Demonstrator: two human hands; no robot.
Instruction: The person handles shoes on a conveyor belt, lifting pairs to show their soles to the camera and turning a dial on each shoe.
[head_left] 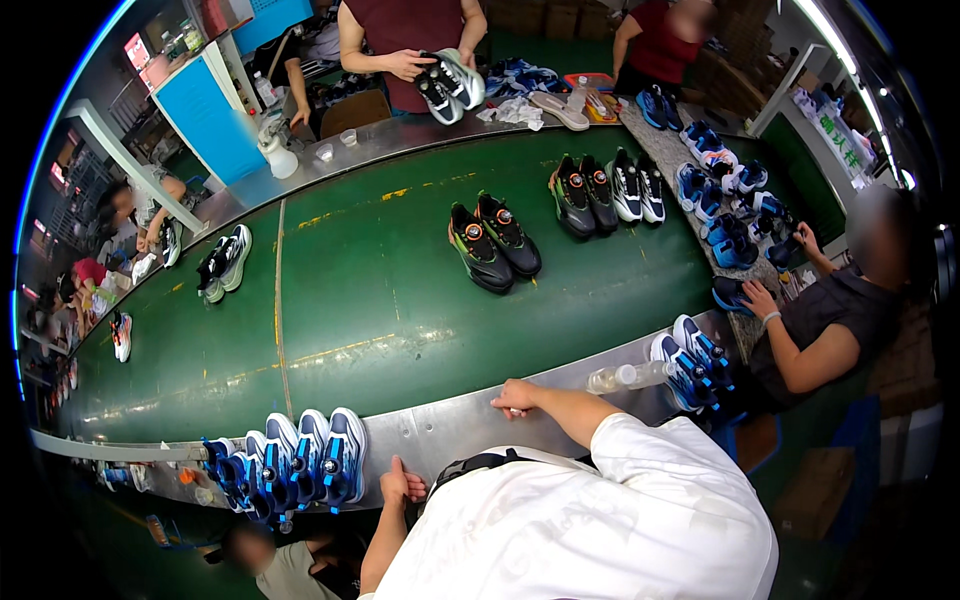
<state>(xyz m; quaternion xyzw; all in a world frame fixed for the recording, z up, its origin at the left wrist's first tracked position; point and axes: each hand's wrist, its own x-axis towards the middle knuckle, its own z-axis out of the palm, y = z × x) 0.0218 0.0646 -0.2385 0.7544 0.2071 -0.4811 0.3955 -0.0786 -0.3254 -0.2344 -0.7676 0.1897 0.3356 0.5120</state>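
My left hand [402, 483] is at the near metal ledge [440, 425], fingers apart and nothing visible in it. Just left of it stands a row of several blue-and-white sneakers [318, 455] with dial closures. Further right, my right hand [517, 398] is over the same ledge with its fingers curled together. A small pale spot shows at those fingers; what it is cannot be made out. On the green conveyor belt [370, 290] ahead sits a pair of black sneakers [493, 245] with orange dials, apart from both hands.
Clear plastic bottles [630, 377] lie right of my right hand, beside blue-and-white sneakers [690, 362]. More shoe pairs [607, 190] ride the belt. Across it, a person holds grey-and-black sneakers [448, 85]. At right, a co-worker [825, 315] touches a shoe by a shoe-covered side table [690, 225].
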